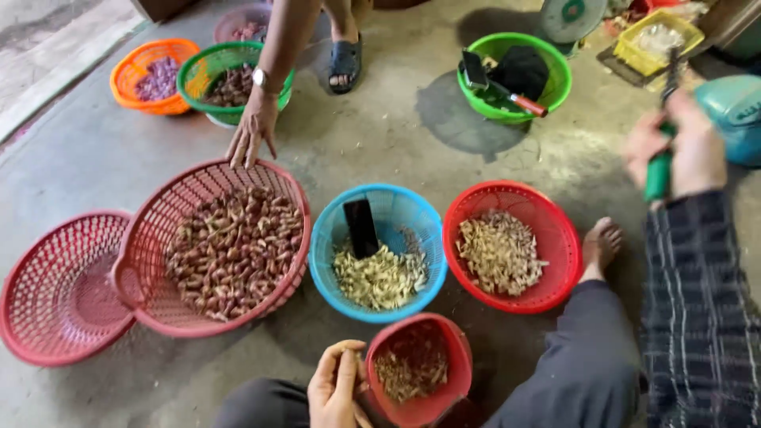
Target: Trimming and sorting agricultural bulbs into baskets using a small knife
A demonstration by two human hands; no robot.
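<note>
On the concrete floor, bottom centre | left hand [337, 387] pinches small red plastic bowl [418, 368] by its rim | light, stiff, loose peelings inside could spill | right hand [683, 149] clenched around green-handled tool [659, 162], raised well apart.

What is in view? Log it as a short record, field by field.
left hand: grips the small red bowl at its rim
right hand: blurred, closed on a green-handled tool
other person's hand: on the rim of the large red basket, full of reddish-brown bulbs
middle: blue basket and round red basket, both holding pale pieces
far side: green basket with a knife
</note>
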